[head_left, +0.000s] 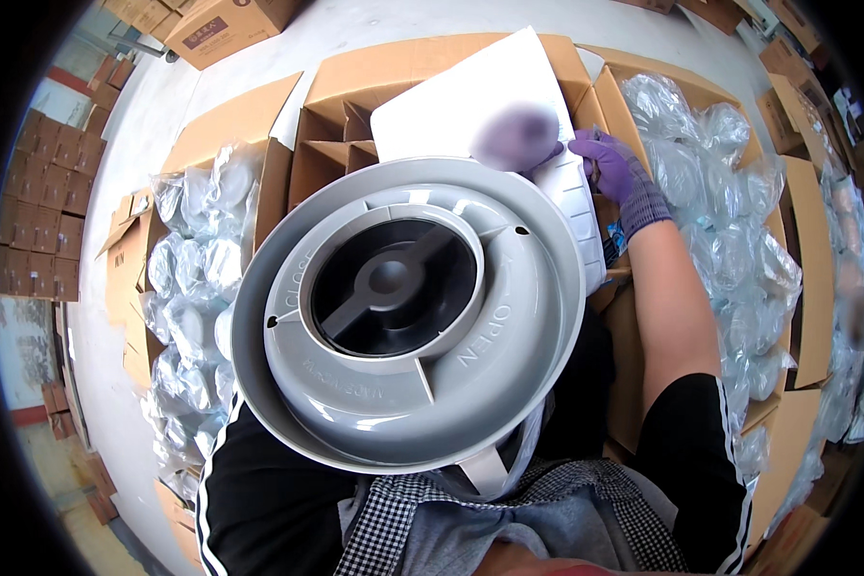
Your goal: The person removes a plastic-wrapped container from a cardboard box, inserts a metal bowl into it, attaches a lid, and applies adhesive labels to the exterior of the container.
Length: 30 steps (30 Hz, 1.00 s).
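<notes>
A large round grey plastic part (422, 403) with a black disc and bar at its centre fills the middle of the view, close to me. It hides my left forearm. Beyond it, a white sheet-like piece (451, 110) with a ridged right side slants over an open cardboard box. My left hand (516, 137), in a purple glove, is over the white piece; blur hides how its fingers are set. Beside the ridged edge, my purple-gloved right hand (612, 171) is closed, fingers curled; what it grips cannot be made out.
The middle box has cardboard dividers (346, 130). To the left and right stand open boxes of clear-bagged rounded items (197, 259) (730, 250). Stacked brown cartons (43, 211) line the far left. Another carton (230, 29) sits on the grey floor (288, 58) at the back.
</notes>
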Available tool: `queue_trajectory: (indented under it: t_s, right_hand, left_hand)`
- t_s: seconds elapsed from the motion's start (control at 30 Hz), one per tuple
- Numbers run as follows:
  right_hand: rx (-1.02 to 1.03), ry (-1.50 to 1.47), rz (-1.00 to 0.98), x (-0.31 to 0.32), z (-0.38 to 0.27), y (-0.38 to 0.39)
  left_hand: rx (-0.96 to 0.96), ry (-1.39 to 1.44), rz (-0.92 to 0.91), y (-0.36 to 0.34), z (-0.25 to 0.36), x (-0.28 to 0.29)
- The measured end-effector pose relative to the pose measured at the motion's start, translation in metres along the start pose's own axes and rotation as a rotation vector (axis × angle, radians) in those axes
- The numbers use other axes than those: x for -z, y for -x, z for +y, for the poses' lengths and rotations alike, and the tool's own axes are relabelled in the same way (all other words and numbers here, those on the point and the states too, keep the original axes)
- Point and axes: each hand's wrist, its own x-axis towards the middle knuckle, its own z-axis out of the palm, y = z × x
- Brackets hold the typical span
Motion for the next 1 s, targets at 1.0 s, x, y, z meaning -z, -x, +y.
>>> queue_trajectory:
  t_s: [1.0]
  right_hand:
    - [0.198, 0.329, 0.056, -0.025, -0.020, 0.058]
  left_hand:
    - [-0.030, -0.205, -0.070, 0.012, 0.025, 0.000]
